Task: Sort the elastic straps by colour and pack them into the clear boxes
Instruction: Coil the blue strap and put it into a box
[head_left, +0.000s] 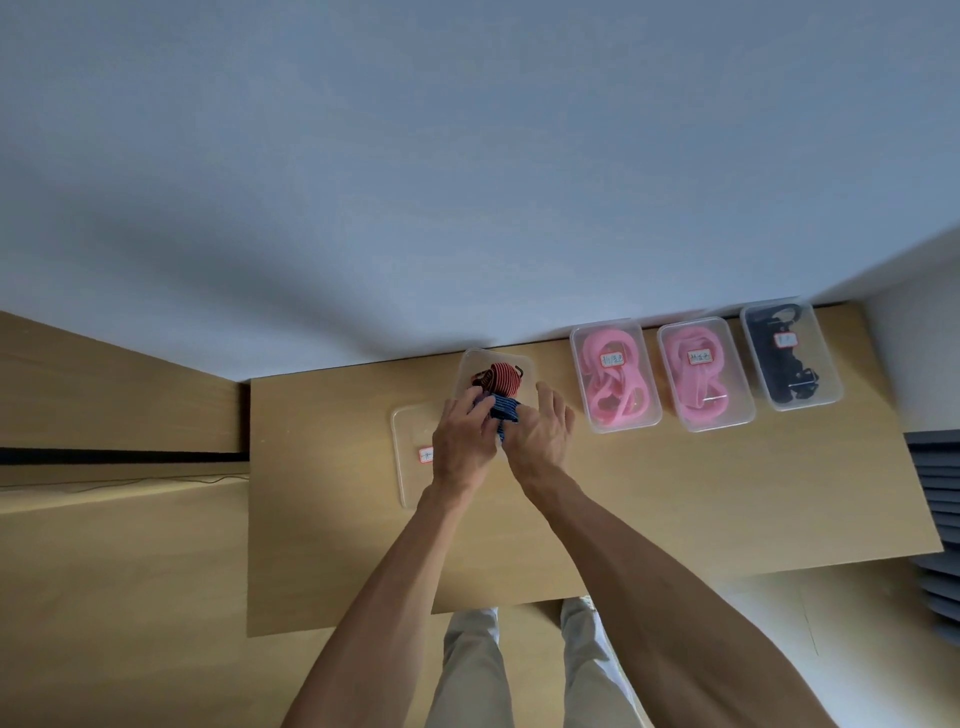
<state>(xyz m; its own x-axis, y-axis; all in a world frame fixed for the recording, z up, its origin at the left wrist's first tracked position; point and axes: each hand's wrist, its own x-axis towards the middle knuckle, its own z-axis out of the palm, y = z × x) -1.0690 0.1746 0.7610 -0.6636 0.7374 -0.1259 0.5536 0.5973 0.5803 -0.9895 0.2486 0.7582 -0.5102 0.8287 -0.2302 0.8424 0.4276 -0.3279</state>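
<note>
Blue strap (505, 408), pinched by left hand (462, 441) and right hand (540, 431), goes into the open box (470, 371) at the bench's (675, 493) far edge, beside the red strap (501, 382).

You have 1 view only, from a wide-angle camera on the person's head. It looks forward and steeply down over the bench (675, 493), from above its near edge toward the far edge, where the wall (467, 182) fills the upper half. Both forearms reach in from the bottom, close to the lens; edges bow outward.
</note>
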